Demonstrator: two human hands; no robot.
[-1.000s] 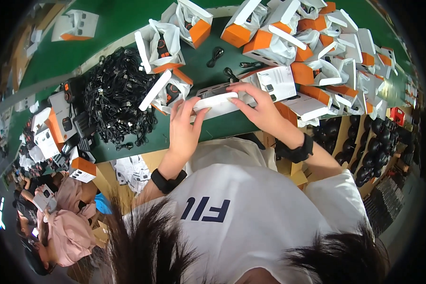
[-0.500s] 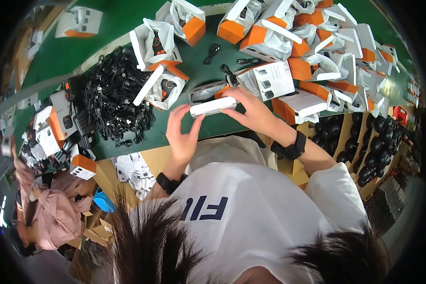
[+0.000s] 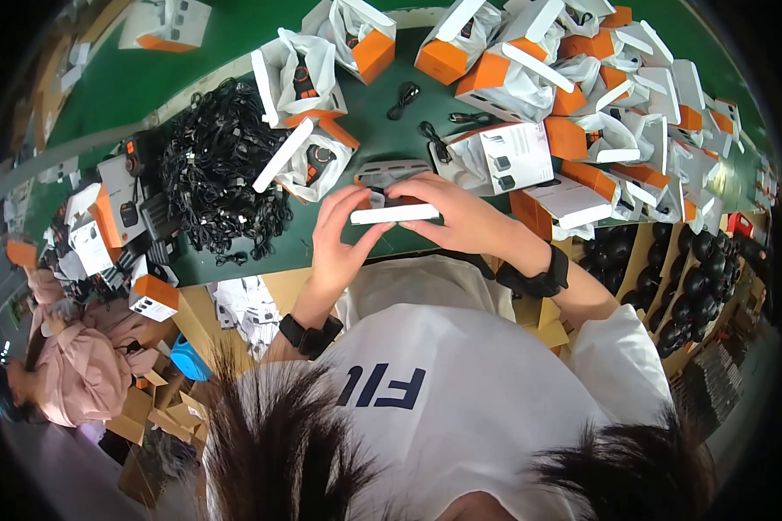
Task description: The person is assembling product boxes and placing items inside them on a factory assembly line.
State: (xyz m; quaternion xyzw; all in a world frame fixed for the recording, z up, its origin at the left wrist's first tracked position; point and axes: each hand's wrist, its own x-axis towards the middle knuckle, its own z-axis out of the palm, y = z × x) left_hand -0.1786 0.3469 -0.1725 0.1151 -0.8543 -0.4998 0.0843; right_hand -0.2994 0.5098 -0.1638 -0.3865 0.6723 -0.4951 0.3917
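Both my hands hold a small white box (image 3: pixel 395 214) level over the table's front edge. My left hand (image 3: pixel 337 239) has its thumb under the near edge and its fingers along the left end. My right hand (image 3: pixel 460 217) grips the right end, thumb below and fingers curled over the top. Something dark shows just behind the box's white edge, mostly hidden by my fingers. Just beyond my hands lies a grey-and-white open carton (image 3: pixel 393 170), partly covered by them. An open white-and-orange box (image 3: pixel 311 163) with a black device in white wrapping stands nearest my left hand.
A large heap of black cables (image 3: pixel 222 169) lies left. Coiled cables (image 3: pixel 403 101) rest farther back on the green table (image 3: pixel 378 130). Several open white-and-orange boxes (image 3: pixel 521 78) crowd the right. A co-worker in pink (image 3: pixel 87 369) is at lower left. Black round items (image 3: pixel 695 282) fill cartons at lower right.
The white box has turned from a slant to nearly level and sits slightly nearer my body. My right fingers have curled farther over its top. The table scene has shifted slightly rightward in view.
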